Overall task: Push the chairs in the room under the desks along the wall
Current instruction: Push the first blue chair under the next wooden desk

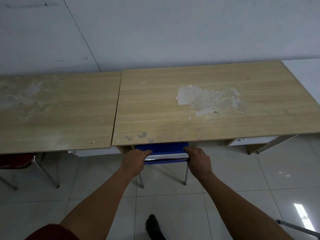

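Observation:
A blue chair [164, 149] with metal legs stands mostly under the right wooden desk [207, 104], only its backrest top and two rear legs showing. My left hand [135, 161] grips the left end of the backrest. My right hand [197, 160] grips the right end. A red chair [15, 161] sits partly under the left wooden desk [57, 111], at the left edge of the view. Both desks stand side by side against the grey wall.
The floor is pale glossy tile [242, 187]. My dark-socked foot [153, 226] stands behind the blue chair. A metal leg [297, 229] of another piece of furniture pokes in at the bottom right. A white drawer unit [251, 141] hangs under the right desk.

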